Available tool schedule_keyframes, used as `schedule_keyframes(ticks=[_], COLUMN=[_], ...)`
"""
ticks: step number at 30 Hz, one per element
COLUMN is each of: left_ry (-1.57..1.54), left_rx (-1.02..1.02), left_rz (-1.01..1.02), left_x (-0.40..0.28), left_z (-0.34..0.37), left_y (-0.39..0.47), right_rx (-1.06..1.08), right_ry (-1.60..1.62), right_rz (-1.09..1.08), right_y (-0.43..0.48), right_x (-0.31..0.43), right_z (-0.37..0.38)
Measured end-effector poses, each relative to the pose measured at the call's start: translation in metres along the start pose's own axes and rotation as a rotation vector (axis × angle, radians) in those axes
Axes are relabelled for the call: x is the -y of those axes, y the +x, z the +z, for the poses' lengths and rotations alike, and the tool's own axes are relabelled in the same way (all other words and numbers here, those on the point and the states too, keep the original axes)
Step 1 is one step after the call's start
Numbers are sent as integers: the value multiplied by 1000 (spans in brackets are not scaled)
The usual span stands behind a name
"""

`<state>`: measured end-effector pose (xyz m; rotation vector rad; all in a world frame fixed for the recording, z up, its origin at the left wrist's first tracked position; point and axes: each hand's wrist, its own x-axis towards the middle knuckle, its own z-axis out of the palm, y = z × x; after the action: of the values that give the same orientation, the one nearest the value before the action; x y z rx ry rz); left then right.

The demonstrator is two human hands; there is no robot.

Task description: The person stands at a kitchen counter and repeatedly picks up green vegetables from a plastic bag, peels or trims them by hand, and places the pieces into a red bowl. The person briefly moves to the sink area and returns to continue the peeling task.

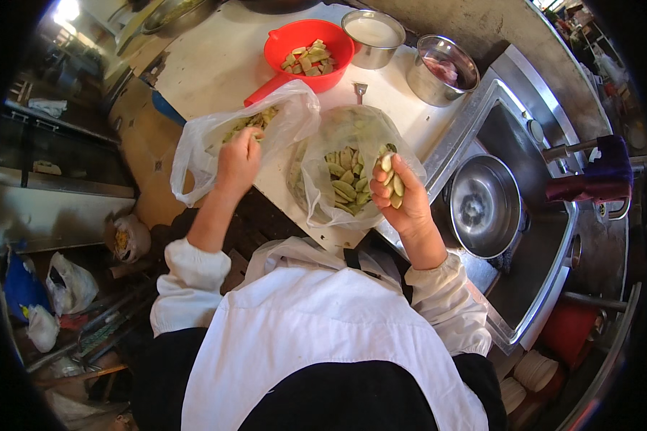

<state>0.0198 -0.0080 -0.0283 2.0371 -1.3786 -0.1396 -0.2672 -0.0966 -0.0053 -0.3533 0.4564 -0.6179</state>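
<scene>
My right hand [404, 199] is closed around several green bean pods [392, 183]. It is at the right side of a clear plastic bag [323, 199], which stands open with many more flat pods [350, 178] inside. My left hand [241, 161] is over a second plastic bag [296, 108] that contains greenish scraps [265, 116]. Its fingers are curled, and whether they pinch a scrap is hidden. Farther back, a red plastic strainer or ladle with a handle [272, 89] has cut bean pieces [310, 58] in it.
Beyond the bags on the white tabletop [210, 81] are a steel pot of whitish contents [374, 59] and a steel pot with raw meat [436, 89]. A metal-handled utensil [360, 92] lies nearby. At right, a steel basin [485, 215] sits in the sink [539, 301] below a faucet [566, 151].
</scene>
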Motion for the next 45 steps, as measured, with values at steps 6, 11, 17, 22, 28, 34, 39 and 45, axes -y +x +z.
schedule_keyframes(ticks=[6,11,17,22,28,34,39,45], left_ry=[388,-214,152,27,-905,-1478,-1038,-644], left_rx=[119,347,542,572,614,971,539,444], left_rz=[-78,281,335,266,-425,-608,-229,8], left_x=[20,-72,-76,-68,-68,-73,-92,-107], left_z=[8,49,111,100,62,60,58,48], left_y=[17,-12,-36,-31,-28,-36,-39,-36], right_rx=[-71,-60,47,-186,-349,-134,-94,-152], right_ry=[40,80,105,-237,-722,-744,-1183,-1895], right_rz=[73,84,128,52,3,-95,-406,-633], right_y=[-4,-2,2,-12,-10,-2,2,-9], right_x=[-1,-5,-8,-1,-7,-22,-23,-18], right_z=[-7,-4,-24,-19,-16,-3,-15,6])
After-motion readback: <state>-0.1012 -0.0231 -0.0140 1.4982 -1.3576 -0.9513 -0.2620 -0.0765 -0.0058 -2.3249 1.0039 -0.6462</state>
